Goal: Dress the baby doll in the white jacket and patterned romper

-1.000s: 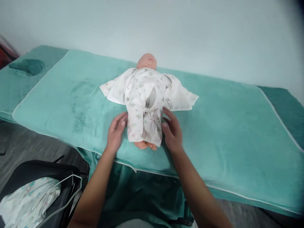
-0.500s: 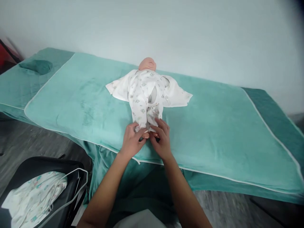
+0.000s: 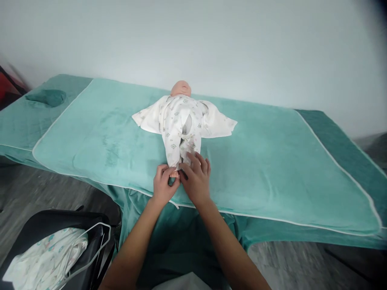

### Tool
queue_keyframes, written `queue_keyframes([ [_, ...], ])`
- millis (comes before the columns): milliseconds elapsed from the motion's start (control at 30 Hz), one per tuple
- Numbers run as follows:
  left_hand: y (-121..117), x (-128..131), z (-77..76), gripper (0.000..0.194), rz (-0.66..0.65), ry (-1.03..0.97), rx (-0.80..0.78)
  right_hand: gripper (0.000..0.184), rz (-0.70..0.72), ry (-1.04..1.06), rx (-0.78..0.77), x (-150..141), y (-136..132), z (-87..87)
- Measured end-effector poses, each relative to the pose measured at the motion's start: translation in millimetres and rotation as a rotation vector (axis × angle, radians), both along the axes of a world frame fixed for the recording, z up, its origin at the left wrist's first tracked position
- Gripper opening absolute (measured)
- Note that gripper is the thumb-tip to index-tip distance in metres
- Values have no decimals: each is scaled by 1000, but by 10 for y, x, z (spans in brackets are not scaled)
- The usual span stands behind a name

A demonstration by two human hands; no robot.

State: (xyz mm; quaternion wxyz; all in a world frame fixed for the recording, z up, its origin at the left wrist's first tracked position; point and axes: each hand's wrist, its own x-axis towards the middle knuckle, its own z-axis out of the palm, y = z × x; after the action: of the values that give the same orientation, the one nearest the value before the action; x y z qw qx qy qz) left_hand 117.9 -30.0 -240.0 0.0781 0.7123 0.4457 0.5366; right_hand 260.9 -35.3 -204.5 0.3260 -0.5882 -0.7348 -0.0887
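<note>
A baby doll lies on its back on a teal towel, head toward the wall. It wears a white printed romper with the sleeves spread flat to both sides. My left hand is closed in a pinch on the left leg cuff of the romper at the doll's feet. My right hand lies over the right leg end, fingers curled on the cloth. The doll's feet are hidden under my hands.
The towel covers a teal-sheeted table against a pale wall. A small dark green cloth lies at the far left. At lower left, a black bin holds a white printed garment and a white wire hanger.
My hands moved from the sides of the romper's legs down to the leg ends and closed on the cloth. The view pulled back and tilted slightly.
</note>
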Motion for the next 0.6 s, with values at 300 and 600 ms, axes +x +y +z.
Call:
queue_keyframes([
  [300, -47, -231, 324, 31, -96, 19, 1, 12, 169, 195, 36, -31, -121, 268],
  [600, -221, -300, 132, 33, 1, 100, -134, 42, 274, 316, -55, 187, -309, 53],
])
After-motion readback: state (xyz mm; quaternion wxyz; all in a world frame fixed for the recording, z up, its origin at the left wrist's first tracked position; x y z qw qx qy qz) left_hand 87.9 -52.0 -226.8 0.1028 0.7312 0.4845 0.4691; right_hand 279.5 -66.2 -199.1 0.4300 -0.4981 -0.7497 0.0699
